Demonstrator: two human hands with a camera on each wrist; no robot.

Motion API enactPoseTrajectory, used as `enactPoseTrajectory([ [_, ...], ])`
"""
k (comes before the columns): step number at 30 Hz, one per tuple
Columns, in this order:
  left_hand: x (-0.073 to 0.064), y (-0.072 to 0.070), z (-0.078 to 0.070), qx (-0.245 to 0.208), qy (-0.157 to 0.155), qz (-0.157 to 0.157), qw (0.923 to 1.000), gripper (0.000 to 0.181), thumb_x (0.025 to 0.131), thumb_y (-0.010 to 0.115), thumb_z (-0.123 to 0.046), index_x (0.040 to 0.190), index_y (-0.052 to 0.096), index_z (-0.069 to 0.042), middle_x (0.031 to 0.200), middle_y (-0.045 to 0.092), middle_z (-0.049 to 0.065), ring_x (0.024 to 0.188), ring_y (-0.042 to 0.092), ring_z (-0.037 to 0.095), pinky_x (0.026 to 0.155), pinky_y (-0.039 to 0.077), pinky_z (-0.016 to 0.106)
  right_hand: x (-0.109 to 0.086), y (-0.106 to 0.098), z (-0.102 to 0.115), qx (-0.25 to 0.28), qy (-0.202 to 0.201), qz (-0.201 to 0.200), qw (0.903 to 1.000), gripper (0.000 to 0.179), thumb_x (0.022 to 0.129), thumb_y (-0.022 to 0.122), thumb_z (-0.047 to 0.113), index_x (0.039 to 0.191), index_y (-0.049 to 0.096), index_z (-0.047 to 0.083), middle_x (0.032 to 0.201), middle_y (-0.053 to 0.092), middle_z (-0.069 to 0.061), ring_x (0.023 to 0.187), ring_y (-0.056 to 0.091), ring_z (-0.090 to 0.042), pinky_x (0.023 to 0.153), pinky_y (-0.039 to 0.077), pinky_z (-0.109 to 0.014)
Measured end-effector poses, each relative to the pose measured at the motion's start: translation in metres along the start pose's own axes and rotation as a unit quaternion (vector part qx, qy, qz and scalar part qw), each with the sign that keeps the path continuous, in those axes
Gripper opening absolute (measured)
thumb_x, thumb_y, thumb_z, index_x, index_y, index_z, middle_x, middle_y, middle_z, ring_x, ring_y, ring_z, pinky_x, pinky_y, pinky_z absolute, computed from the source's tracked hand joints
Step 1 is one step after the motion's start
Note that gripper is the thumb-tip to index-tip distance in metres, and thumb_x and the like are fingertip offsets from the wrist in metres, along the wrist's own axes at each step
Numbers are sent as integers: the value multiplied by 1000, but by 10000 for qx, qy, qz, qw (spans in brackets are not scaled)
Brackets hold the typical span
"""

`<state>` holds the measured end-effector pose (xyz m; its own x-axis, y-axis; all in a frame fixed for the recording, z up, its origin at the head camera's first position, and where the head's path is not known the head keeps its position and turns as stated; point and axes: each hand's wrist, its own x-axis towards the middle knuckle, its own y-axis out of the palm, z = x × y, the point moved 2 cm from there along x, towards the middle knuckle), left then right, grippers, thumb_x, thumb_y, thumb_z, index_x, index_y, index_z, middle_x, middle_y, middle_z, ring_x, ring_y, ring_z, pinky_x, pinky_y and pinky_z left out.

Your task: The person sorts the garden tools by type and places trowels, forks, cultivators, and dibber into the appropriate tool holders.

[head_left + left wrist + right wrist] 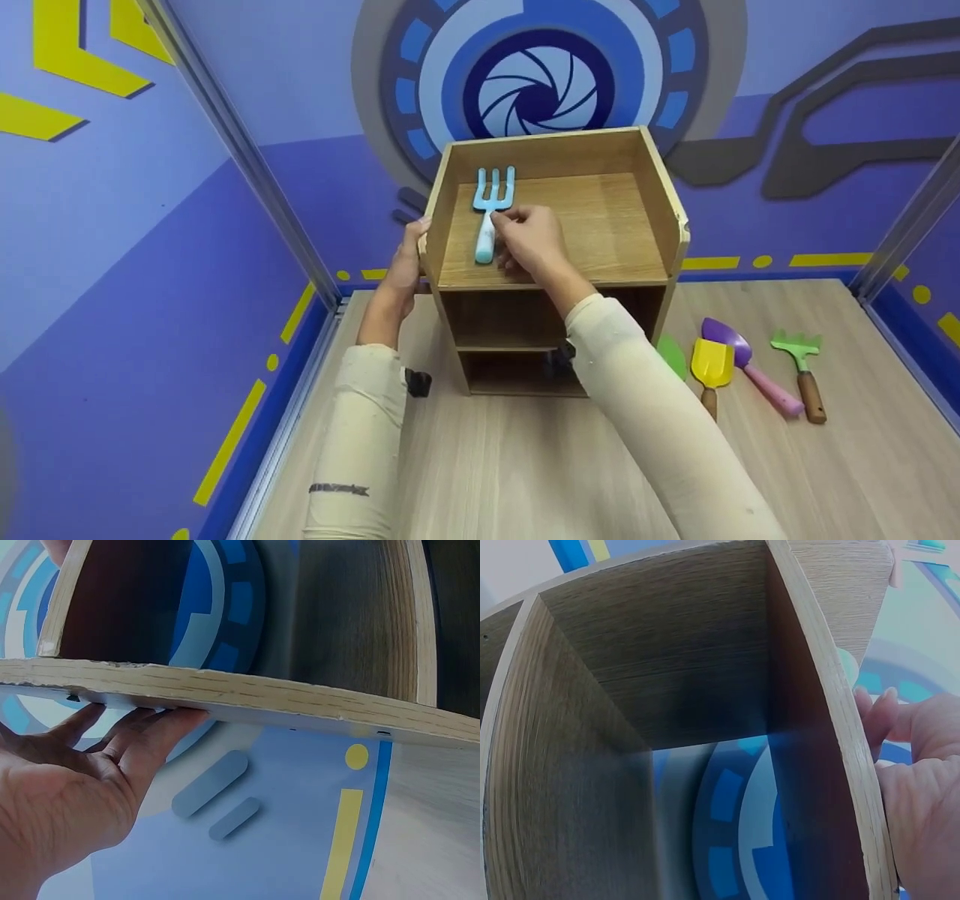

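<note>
A light-blue toy hand fork point(485, 232) lies on the top board of a small wooden shelf point(600, 225), near its left side, tines toward the back wall. My right hand point(534, 238) is over that board, thumb and forefinger pinching the fork's handle near its neck. In the right wrist view, the hand point(922, 765) shows behind the shelf's edge, other fingers curled, with the rounded handle end point(847, 666) just beyond. My left hand point(403, 262) rests against the shelf's outer left side; in the left wrist view its extended fingers point(150, 736) touch that panel.
Right of the shelf, on the wooden tabletop point(517, 465), lie a yellow shovel point(711, 364), a purple trowel with a pink handle point(772, 388), a green rake point(808, 386) and a partly hidden green tool point(671, 356). A patterned blue wall stands close behind the shelf.
</note>
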<state>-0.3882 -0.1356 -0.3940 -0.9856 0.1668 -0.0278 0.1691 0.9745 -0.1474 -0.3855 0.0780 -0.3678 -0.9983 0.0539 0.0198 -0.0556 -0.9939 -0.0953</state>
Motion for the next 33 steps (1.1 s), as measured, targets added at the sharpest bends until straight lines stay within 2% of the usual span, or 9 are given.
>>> enactPoseTrajectory([
  [12,4,0,-2,-163,7,109,9998,77,93,37,-71,160,45,-34,141,57,14,119,62,30,93,53,51,0,-2,2,145,-175,-62,9997,30,104,67,29,113,74,1,65,64,-4,43,59,-12,42,51,-28],
  [17,3,0,-1,-74,5,99,9999,80,93,37,-71,161,43,-32,145,53,13,125,57,30,102,47,53,0,-2,0,123,-90,-51,9999,31,105,66,30,116,73,3,70,66,-4,44,59,-11,43,51,-28],
  [21,3,-1,-1,-51,-21,110,9999,81,93,37,-72,162,43,-30,147,53,15,126,58,31,102,47,52,-1,-3,0,154,-106,-27,9998,32,105,66,30,118,73,2,70,66,-5,44,58,-11,43,51,-27],
  [27,3,-1,-3,-54,-12,166,9998,81,93,37,-73,163,41,-33,147,52,15,125,58,32,100,48,54,-2,-3,1,301,-219,9,9993,33,106,65,30,119,72,0,72,69,-7,44,58,-11,42,50,-26],
  [33,2,-1,-1,-39,8,121,9999,79,93,39,-74,161,45,-34,152,52,13,132,57,34,107,46,59,-4,-4,-1,574,-474,201,9970,37,108,63,30,120,70,-4,77,70,-9,46,59,-11,42,50,-25],
])
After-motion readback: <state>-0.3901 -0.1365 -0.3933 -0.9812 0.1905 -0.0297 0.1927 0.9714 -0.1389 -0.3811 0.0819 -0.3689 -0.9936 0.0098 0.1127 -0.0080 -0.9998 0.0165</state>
